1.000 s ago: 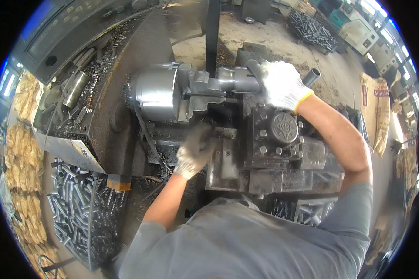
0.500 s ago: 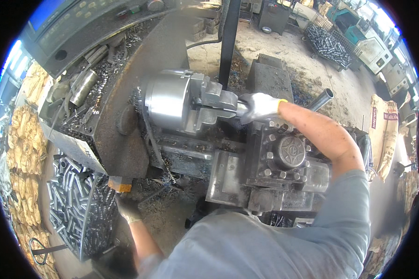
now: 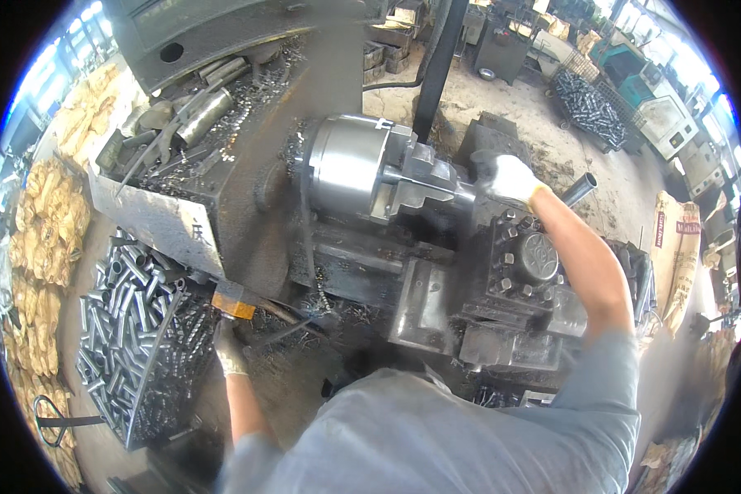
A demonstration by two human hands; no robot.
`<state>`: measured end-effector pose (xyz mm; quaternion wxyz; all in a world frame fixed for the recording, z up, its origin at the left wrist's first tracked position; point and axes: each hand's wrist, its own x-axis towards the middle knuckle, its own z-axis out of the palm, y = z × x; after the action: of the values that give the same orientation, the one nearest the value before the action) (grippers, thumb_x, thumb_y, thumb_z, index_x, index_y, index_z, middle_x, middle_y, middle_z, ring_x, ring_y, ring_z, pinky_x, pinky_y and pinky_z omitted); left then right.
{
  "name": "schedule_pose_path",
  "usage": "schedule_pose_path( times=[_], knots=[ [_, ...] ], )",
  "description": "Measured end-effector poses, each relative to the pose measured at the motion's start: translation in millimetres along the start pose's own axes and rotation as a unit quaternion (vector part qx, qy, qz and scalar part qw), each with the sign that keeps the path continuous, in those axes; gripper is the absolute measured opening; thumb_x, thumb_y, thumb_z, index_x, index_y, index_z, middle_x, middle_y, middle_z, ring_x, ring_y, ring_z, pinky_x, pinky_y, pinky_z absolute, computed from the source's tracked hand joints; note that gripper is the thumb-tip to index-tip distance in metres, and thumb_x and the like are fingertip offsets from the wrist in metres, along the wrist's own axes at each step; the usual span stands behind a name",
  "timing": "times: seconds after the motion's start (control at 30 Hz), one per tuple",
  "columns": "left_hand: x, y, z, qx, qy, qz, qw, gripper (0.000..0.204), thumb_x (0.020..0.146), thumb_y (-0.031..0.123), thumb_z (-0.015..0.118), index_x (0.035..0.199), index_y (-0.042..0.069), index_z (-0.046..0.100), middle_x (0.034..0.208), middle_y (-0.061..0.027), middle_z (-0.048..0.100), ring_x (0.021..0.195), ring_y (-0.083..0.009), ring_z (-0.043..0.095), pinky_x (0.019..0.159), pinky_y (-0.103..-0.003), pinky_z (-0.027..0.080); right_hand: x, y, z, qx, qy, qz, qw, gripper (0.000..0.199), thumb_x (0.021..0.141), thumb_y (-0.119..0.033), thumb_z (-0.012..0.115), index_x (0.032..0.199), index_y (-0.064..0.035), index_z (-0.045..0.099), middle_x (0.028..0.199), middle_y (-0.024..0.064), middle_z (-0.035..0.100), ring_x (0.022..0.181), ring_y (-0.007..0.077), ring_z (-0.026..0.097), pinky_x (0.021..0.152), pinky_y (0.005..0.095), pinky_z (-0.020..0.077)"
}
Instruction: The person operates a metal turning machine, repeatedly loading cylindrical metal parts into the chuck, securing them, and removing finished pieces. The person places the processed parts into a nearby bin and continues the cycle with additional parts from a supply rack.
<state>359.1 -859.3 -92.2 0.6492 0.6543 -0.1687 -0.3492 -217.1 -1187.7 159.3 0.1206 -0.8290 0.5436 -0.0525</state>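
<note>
A lathe chuck point(image 3: 350, 165) with stepped jaws point(image 3: 424, 177) holds a metal tube point(image 3: 465, 198), whose end sticks out to the right. My right hand point(image 3: 510, 179), in a white glove with a yellow cuff, is just right of and above that end, apart from it. Its fingers are smeared by motion. Lower left, my gloved left hand point(image 3: 230, 354) reaches up beside a block with an orange face point(image 3: 234, 303) at the machine's front. Whether it grips anything there is hidden. Below my right forearm sits the bolted tool post point(image 3: 528, 257).
A bin of cut metal tubes point(image 3: 128, 321) stands at the left. Scrap and metal shavings lie in a tray point(image 3: 152, 210) above it. An upright tube point(image 3: 580, 189) rises beyond my right forearm. Sacks point(image 3: 49, 214) are stacked far left; a cart of metal parts point(image 3: 589, 107) stands at the back.
My right hand has let go of the tube end and moved up and right of it. My left hand stays by the orange-faced block. The whole view has shifted with my head.
</note>
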Motion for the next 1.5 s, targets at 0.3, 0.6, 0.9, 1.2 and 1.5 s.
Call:
schedule_pose_path(
  times=[0.3,0.6,0.9,1.2,1.5],
  knots=[
    [-57,189,148,0.264,0.04,0.72,0.64,0.037,0.091,-0.006,0.065,0.127,-0.012,0.061,0.116,-0.026,0.07,0.105,-0.0426,0.07,0.098,-0.053,0.057,-240,-150,19,0.22,0.268,-0.059,0.936,0.028,0.083,0.005,0.067,0.108,0.0015,0.079,0.104,0.018,0.082,0.085,0.0243,0.081,0.075,0.0346,0.0664],
    [26,352,418,0.522,-0.033,0.527,0.67,0.085,0.104,0.03,0.059,0.173,0.013,0.013,0.12,-0.0329,0.073,0.111,-0.0469,0.074,0.101,-0.057,0.055,-273,-152,106,0.395,0.114,0.071,0.909,0.029,0.093,-0.006,0.077,0.121,-0.0018,0.078,0.103,0.0112,0.082,0.095,0.0165,0.078,0.084,0.0313,0.0622],
    [-76,230,359,0.291,-0.127,0.707,0.632,0.028,0.096,0.014,0.072,0.12,0.002,0.072,0.094,-0.0184,0.075,0.082,-0.0371,0.076,0.076,-0.045,0.062,-275,-123,158,0.49,-0.016,0.049,0.87,0.03,0.093,-0.012,0.081,0.121,-0.0055,0.077,0.113,0.009,0.079,0.097,0.0171,0.076,0.087,0.0322,0.0608],
    [-286,-98,-43,0.538,-0.132,-0.105,0.826,0.047,0.097,0.044,0.07,0.132,0.015,0.072,0.126,-0.0202,0.075,0.122,-0.0411,0.069,0.102,-0.05,0.056,-234,-196,221,0.416,-0.194,-0.196,0.867,0.032,0.093,-0.009,0.079,0.123,-0.0001,0.075,0.109,0.0135,0.082,0.101,0.0188,0.079,0.092,0.0334,0.0622],
    [-634,-275,-319,0.198,0.565,-0.343,0.724,0.042,0.095,0.038,0.07,0.124,0.008,0.076,0.115,-0.0214,0.079,0.102,-0.037,0.078,0.086,-0.046,0.06,-294,-464,302,0.261,-0.421,-0.367,0.788,0.03,0.094,-0.006,0.076,0.122,0.0041,0.074,0.112,0.014,0.08,0.105,0.0182,0.076,0.095,0.0324,0.0593]
  ],
)
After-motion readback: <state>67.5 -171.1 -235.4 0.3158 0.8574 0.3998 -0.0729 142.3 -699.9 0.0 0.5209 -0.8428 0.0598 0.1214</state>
